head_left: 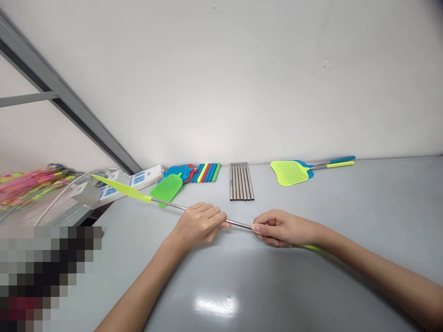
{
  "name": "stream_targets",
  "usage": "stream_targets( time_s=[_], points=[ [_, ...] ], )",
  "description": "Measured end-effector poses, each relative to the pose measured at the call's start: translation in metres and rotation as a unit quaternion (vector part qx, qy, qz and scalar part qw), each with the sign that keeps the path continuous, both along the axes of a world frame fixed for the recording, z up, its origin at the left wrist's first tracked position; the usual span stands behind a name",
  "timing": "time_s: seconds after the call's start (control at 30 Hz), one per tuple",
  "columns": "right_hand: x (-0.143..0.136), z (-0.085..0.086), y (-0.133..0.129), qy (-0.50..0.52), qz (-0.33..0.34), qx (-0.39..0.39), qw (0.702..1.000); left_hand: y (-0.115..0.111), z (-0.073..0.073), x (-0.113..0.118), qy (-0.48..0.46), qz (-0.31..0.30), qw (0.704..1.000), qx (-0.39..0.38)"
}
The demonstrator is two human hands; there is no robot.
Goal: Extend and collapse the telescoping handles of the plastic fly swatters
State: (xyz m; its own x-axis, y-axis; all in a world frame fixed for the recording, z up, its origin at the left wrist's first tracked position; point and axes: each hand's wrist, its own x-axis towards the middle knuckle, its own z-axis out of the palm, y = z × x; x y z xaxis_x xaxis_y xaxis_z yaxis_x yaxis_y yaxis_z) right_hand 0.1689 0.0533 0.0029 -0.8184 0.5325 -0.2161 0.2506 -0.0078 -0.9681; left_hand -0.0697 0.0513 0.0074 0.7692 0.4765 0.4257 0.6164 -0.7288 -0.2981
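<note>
A yellow-green fly swatter with a thin metal rod spans both hands above the grey table. My left hand is closed round the middle of the rod. My right hand grips it further right, where the rod meets the yellow handle; most of that handle is hidden behind the hand and forearm. The swatter head points left and is seen nearly edge-on. Beyond the hands lie a row of metal tubes, several coloured handle grips, a green swatter head and blue swatter heads.
Two whole swatters, the front one yellow-green, lie at the back right by the wall. A white power strip with plugs and cables runs along the left edge. Further left sits a pile of colourful bagged items. A grey metal frame rises at left.
</note>
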Motion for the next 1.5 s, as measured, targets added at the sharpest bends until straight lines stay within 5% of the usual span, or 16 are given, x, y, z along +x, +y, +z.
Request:
stream_targets(
  time_s=[1.5],
  points=[
    [0.02,0.023,0.015,-0.096,0.032,0.062,0.993,0.006,0.007,-0.027,-0.053,0.03,0.996,0.068]
  ],
)
